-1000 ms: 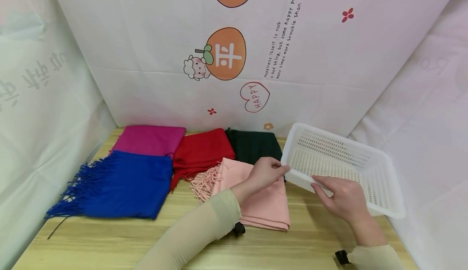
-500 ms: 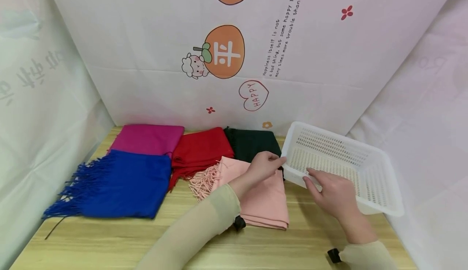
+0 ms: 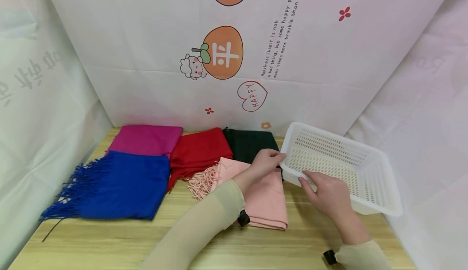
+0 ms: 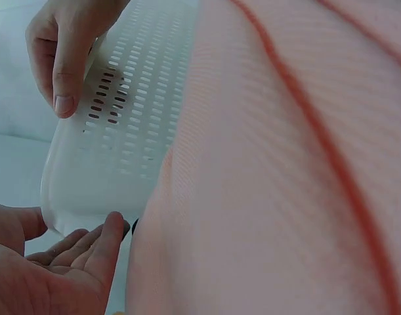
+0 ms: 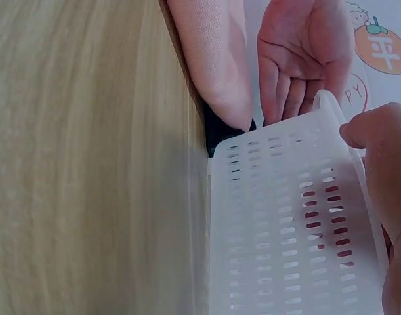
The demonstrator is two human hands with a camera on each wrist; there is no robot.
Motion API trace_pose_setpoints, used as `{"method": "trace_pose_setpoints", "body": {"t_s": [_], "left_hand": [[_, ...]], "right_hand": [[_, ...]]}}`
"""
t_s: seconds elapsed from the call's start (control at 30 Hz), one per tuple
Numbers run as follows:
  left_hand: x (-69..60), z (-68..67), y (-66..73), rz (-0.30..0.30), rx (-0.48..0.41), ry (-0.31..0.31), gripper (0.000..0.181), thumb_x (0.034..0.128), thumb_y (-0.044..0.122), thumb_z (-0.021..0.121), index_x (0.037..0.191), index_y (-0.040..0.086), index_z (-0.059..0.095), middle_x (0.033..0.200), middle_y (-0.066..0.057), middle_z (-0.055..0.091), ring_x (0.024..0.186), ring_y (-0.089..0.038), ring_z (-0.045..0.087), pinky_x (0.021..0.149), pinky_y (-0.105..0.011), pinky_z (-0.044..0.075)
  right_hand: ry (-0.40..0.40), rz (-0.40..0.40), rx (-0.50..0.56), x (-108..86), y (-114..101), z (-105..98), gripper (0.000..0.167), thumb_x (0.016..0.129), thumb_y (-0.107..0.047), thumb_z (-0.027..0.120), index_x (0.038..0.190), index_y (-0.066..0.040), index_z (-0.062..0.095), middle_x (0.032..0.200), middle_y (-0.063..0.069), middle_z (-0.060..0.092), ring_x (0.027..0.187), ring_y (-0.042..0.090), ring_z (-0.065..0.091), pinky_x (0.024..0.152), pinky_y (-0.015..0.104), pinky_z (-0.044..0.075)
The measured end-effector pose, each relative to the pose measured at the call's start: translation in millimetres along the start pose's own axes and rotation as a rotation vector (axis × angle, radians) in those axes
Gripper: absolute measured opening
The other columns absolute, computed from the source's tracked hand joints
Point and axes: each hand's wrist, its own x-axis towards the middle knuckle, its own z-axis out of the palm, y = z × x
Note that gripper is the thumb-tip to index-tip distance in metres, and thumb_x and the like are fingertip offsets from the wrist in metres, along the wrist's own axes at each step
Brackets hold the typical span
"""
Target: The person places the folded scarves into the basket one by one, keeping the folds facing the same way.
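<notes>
A white plastic basket (image 3: 391, 184) with slotted walls stands at the right of the table, its inside bare. At its near left corner my left hand (image 3: 264, 164) pinches the rim, thumb on top and fingers outside, as the left wrist view shows. My right hand (image 3: 330, 195) grips the near rim, with the fingers inside and the thumb against the outer wall; in the right wrist view its fingers (image 5: 384, 141) show at the rim. Under my left forearm lies a folded pink scarf (image 3: 268, 205), its fringe pointing left.
Left of the pink scarf are a blue fringed scarf (image 3: 128, 189), a magenta one (image 3: 148, 140) and a red one (image 3: 202, 150). Behind it a dark green scarf (image 3: 256, 144) touches the back wall sheet (image 3: 164, 95). Wooden tabletop (image 3: 120, 241) shows in front.
My right hand has slid left along the near rim. My left hand has moved slightly up at the corner. The basket has hardly shifted, and the scarves lie as before.
</notes>
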Motion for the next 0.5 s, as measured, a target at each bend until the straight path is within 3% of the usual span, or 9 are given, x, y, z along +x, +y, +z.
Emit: {"method": "trace_pose_setpoints", "body": {"t_s": [0.17, 0.37, 0.5], "left_hand": [[-2.2, 1.0, 0.0, 0.001, 0.011, 0.006, 0.035, 0.1132, 0.030, 0.069, 0.131, 0.001, 0.078, 0.131, -0.018, 0.075, 0.099, -0.017, 0.077, 0.094, -0.048, 0.066], [-5.6, 3.0, -0.1, -0.019, 0.026, 0.028, 0.029, 0.1125, 0.030, 0.071, 0.126, 0.006, 0.080, 0.124, -0.010, 0.077, 0.097, -0.015, 0.077, 0.093, -0.047, 0.066], [-8.1, 4.3, -0.3, -0.022, 0.031, 0.029, 0.027, 0.1121, 0.030, 0.071, 0.123, 0.008, 0.080, 0.122, -0.012, 0.077, 0.099, -0.021, 0.078, 0.092, -0.046, 0.067]], "right_hand": [[0.012, -0.007, 0.015, -1.2, 0.3, 1.0, 0.046, 0.106, -0.043, 0.064, 0.106, -0.001, 0.083, 0.090, 0.018, 0.082, 0.064, 0.035, 0.078, 0.043, 0.048, 0.055], [0.024, -0.040, 0.036, -3.7, 3.8, 1.9, 0.050, 0.110, -0.045, 0.059, 0.104, -0.002, 0.084, 0.088, 0.015, 0.082, 0.061, 0.031, 0.077, 0.042, 0.045, 0.054], [0.020, -0.055, 0.039, -6.1, 8.0, 1.0, 0.052, 0.111, -0.047, 0.056, 0.103, -0.004, 0.084, 0.087, 0.014, 0.083, 0.063, 0.031, 0.078, 0.044, 0.045, 0.056]]}}
